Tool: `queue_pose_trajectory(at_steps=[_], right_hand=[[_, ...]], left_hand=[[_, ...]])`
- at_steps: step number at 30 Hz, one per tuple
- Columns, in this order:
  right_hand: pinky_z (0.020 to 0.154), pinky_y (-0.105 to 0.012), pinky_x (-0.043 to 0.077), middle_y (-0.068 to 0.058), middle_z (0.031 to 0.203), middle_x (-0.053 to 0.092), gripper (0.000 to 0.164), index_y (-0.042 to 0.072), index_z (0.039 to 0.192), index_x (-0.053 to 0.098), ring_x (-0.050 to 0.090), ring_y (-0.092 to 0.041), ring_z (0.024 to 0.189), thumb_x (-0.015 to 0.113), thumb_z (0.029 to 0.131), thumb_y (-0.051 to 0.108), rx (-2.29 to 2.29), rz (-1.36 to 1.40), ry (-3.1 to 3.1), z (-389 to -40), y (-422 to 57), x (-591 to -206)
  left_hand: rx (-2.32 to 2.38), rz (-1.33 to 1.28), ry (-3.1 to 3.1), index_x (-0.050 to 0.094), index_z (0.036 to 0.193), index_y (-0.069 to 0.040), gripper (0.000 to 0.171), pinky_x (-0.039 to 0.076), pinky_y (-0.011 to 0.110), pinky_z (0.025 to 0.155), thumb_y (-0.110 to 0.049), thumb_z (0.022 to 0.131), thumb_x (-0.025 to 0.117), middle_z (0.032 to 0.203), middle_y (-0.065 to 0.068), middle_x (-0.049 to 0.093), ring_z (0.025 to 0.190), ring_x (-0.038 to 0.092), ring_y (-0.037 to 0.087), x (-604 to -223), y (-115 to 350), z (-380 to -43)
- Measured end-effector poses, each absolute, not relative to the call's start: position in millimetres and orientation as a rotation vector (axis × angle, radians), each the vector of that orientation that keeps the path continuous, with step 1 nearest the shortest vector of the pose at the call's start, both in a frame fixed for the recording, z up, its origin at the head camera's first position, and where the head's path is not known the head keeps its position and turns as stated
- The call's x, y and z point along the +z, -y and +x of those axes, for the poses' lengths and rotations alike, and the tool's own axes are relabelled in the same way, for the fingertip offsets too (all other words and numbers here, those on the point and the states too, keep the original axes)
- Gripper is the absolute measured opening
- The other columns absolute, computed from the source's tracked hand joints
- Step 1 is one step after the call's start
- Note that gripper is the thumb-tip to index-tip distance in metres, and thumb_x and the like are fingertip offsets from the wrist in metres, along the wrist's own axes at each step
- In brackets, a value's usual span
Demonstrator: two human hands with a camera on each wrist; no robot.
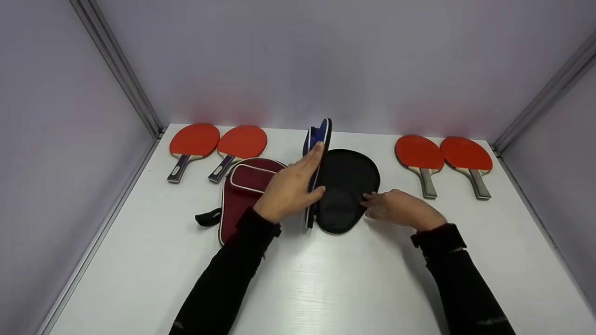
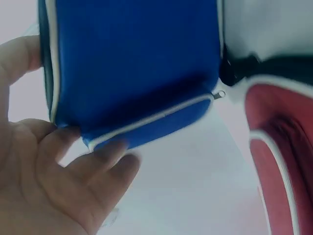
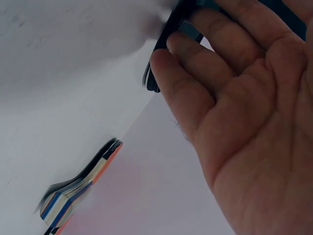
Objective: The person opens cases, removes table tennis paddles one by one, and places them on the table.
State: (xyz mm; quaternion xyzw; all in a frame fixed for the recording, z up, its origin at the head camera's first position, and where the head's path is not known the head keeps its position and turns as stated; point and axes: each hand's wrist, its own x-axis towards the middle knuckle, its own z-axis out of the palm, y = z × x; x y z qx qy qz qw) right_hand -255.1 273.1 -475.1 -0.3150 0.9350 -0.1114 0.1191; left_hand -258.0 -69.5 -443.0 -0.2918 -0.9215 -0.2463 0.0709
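A blue table tennis paddle case [image 2: 132,54] with white piping stands unzipped in the middle of the table. Its pocketed blue half is raised on edge, and the black lining [image 1: 347,186] of the other half lies face up. My left hand [image 1: 291,188] holds the raised half by its edge, thumb toward the lining side, fingers on the blue outside. At the right rim of the flat half, my right hand [image 1: 402,208] touches the edge with its fingertips. In the right wrist view its fingers [image 3: 183,90] are extended, palm showing.
Left of the blue case lies a dark red paddle case [image 1: 235,204] with a black strap [image 1: 208,217]. Two red paddles with dark handles, one paddle [image 1: 194,139] beside another paddle [image 1: 243,142], lie back left. Back right are a grey-handled paddle [image 1: 420,152] and a similar paddle [image 1: 466,153]. Walls enclose the table.
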Motion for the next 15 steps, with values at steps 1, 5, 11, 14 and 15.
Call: queue_pose_trajectory(at_steps=[1,5,11,14,15], right_hand=[[0.118,-0.061,0.065,-0.023,0.167,0.069,0.044,0.003,0.156,0.075,0.078,-0.045,0.14,0.07,0.117,0.024,-0.36,-0.894,-2.739,-256,-275,-475],[0.121,-0.063,0.062,-0.026,0.166,0.069,0.043,0.0,0.154,0.075,0.073,-0.048,0.147,0.07,0.116,0.02,-0.386,-0.805,-2.814,-258,-281,-476],[0.123,-0.065,0.06,-0.028,0.168,0.067,0.046,-0.003,0.155,0.074,0.069,-0.052,0.152,0.073,0.115,0.021,-0.325,-0.746,-2.878,-260,-285,-478],[0.125,-0.065,0.058,-0.026,0.169,0.066,0.048,-0.001,0.157,0.072,0.068,-0.051,0.153,0.072,0.116,0.023,-0.313,-0.733,-2.873,-262,-286,-479],[0.125,-0.065,0.058,-0.026,0.17,0.065,0.049,-0.001,0.158,0.071,0.068,-0.05,0.153,0.071,0.116,0.023,-0.309,-0.728,-2.87,-263,-286,-480]], left_hand=[[-0.746,-0.892,2.776,0.013,0.191,-0.017,0.101,0.071,0.052,0.098,-0.035,0.114,0.076,0.197,0.005,0.023,0.11,0.082,0.038,-444,67,-256],[-0.761,-0.925,2.821,0.01,0.191,-0.016,0.101,0.066,0.047,0.069,-0.034,0.114,0.074,0.198,0.008,0.022,0.066,0.068,0.029,-450,55,-250],[-0.704,-0.931,2.926,0.022,0.189,-0.011,0.093,0.068,0.051,0.115,-0.041,0.115,0.069,0.183,0.015,0.054,0.129,0.083,0.035,-461,41,-245],[-0.69,-0.926,2.979,0.037,0.184,-0.007,0.085,0.064,0.052,0.122,-0.043,0.114,0.068,0.171,0.019,0.067,0.144,0.077,0.036,-463,38,-242],[-0.677,-0.929,2.997,0.042,0.182,-0.006,0.083,0.064,0.052,0.122,-0.044,0.113,0.069,0.167,0.02,0.07,0.144,0.077,0.035,-463,38,-241]])
